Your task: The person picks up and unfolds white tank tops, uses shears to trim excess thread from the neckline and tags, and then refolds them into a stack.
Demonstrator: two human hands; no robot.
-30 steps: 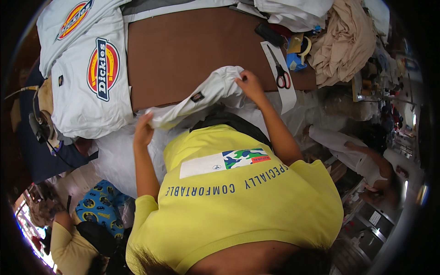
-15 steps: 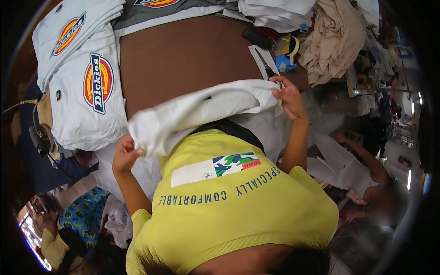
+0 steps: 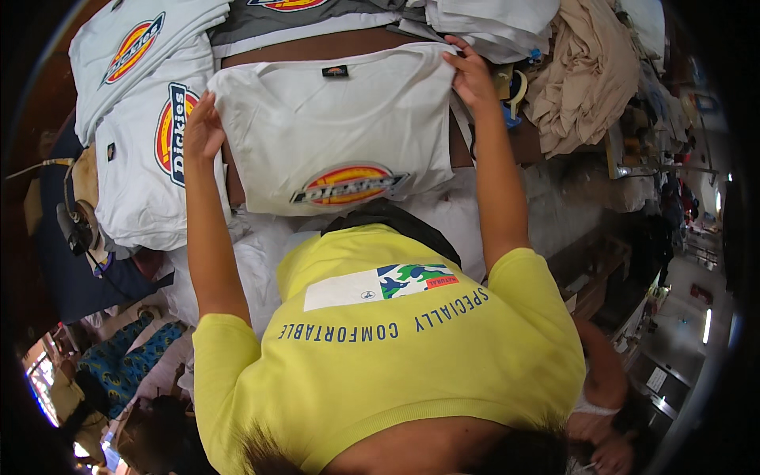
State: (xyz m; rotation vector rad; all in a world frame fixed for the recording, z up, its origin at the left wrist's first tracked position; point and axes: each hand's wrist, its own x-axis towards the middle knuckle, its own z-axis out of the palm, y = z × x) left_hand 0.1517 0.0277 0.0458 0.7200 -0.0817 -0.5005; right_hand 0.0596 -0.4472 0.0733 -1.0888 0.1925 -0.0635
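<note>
A white T-shirt (image 3: 340,119) is spread in front of me over the brown table. Its neckline and black neck label lie at the far side, and a red, yellow and blue printed emblem sits near its close edge. My left hand (image 3: 204,131) is closed on the shirt's far left corner. At the far right corner, my right hand (image 3: 473,77) pinches the fabric between thumb and fingers. The shirt's near edge hangs close to my waist and covers most of the table.
White T-shirts (image 3: 138,174) with the same emblem lie at left, with a grey one (image 3: 309,24) behind. Folded white fabric (image 3: 495,28) and a beige fabric heap (image 3: 590,71) stand at far right. A tape roll (image 3: 517,91) is near my right wrist. A person (image 3: 602,396) is at lower right.
Both hands have moved away from my body, carrying the shirt further onto the table. It was bunched lengthwise and now lies spread, with its emblem and neck label showing.
</note>
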